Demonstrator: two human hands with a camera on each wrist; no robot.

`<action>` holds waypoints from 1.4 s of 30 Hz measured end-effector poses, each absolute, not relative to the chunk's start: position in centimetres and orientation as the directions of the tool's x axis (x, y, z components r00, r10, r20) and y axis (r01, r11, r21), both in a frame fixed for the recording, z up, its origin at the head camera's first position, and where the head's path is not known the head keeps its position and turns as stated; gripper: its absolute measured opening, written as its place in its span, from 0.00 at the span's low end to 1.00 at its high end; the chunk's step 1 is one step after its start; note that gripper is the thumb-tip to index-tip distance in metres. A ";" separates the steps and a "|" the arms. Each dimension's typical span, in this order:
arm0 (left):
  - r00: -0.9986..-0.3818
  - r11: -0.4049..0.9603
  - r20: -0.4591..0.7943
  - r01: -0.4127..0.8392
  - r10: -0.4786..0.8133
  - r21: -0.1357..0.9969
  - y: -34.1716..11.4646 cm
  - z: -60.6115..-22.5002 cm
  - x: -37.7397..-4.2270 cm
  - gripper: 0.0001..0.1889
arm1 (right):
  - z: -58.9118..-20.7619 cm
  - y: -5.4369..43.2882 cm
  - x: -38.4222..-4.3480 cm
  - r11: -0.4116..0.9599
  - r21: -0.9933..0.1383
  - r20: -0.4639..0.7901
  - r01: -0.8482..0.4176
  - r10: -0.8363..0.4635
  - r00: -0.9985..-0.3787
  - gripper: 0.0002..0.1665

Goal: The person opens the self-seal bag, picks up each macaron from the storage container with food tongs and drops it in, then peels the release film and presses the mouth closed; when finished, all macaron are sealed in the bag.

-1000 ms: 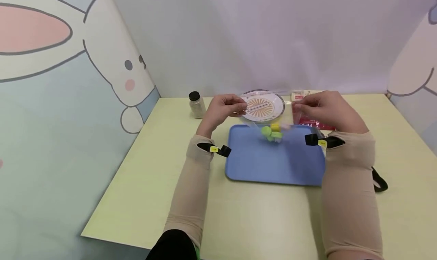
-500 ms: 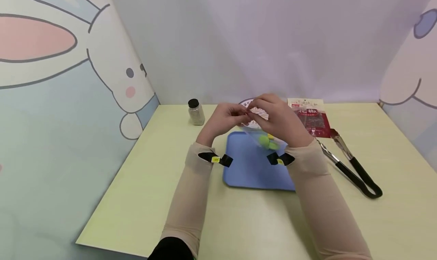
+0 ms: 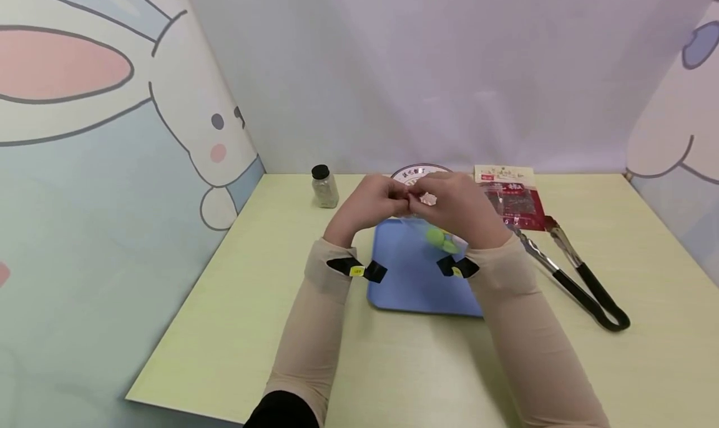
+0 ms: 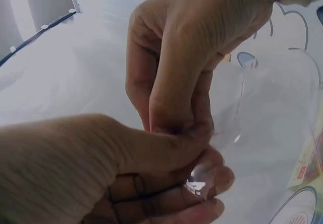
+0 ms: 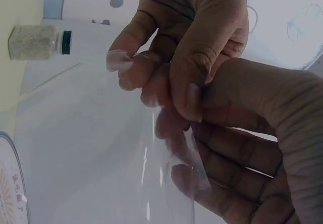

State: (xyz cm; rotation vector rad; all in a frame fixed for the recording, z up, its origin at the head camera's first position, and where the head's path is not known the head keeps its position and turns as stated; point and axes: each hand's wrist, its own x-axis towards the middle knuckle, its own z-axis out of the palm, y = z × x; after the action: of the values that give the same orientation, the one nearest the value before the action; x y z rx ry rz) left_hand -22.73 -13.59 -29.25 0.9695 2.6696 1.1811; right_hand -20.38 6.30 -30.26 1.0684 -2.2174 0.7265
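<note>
My left hand [image 3: 371, 203] and right hand [image 3: 455, 206] meet above the back of the blue tray [image 3: 421, 284], fingertips together. Between thumbs and fingers they pinch the edge of a clear plastic bag [image 5: 101, 118], whose film also shows as a wide transparent sheet in the left wrist view. Below the hands, small light-green pieces [image 3: 440, 238] with some yellow and pale pink show through the film, and they appear to hang in the bag. Their exact kind is too blurred to tell. The fingers hide most of the bag's top edge in the head view.
Behind the hands lies a patterned plate [image 3: 418, 171], partly covered. A red and cream packet [image 3: 513, 206] lies to its right, with black-handled metal tongs [image 3: 590, 297] nearer. A black-capped jar [image 3: 324, 191] stands at the back left.
The right hand has moved left from well apart to meet the left hand at the bag's edge. Since half a second ago, the hands have barely shifted, with fingers still pinching.
</note>
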 end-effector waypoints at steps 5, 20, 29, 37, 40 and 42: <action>-0.831 0.569 0.128 0.474 0.541 0.672 -13.1 -28.8 -22.1 0.11 | -30.4 5.9 -20.2 0.599 -0.180 0.674 -0.780 -0.502 -0.541 0.05; -0.881 0.533 0.066 0.341 0.469 0.774 -13.2 -28.6 -21.8 0.06 | -30.4 5.8 -20.3 0.642 -0.221 0.694 -0.734 -0.426 -0.581 0.03; -0.878 0.515 0.061 0.333 0.475 0.790 -13.4 -28.4 -21.8 0.06 | -30.3 6.7 -20.8 0.635 -0.249 0.761 -0.731 -0.338 -0.553 0.03; -0.902 0.433 0.084 0.282 0.423 0.856 -14.1 -27.6 -21.2 0.06 | -28.5 10.3 -19.8 0.628 -0.309 0.829 -0.715 -0.190 -0.526 0.06; -0.896 0.382 0.119 0.298 0.427 0.875 -14.2 -27.4 -20.9 0.05 | -28.0 9.7 -19.4 0.510 -0.257 0.783 -0.821 -0.388 -0.486 0.10; -0.881 0.360 0.147 0.329 0.449 0.873 -14.2 -27.3 -20.6 0.03 | -28.0 8.8 -19.3 0.440 -0.231 0.750 -0.868 -0.487 -0.447 0.14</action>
State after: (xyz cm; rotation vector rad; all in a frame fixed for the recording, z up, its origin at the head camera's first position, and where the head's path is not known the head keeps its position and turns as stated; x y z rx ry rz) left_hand -20.65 -14.22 -27.26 0.7167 2.4917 1.5574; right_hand -19.28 8.75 -27.95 1.1328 -2.0956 0.8242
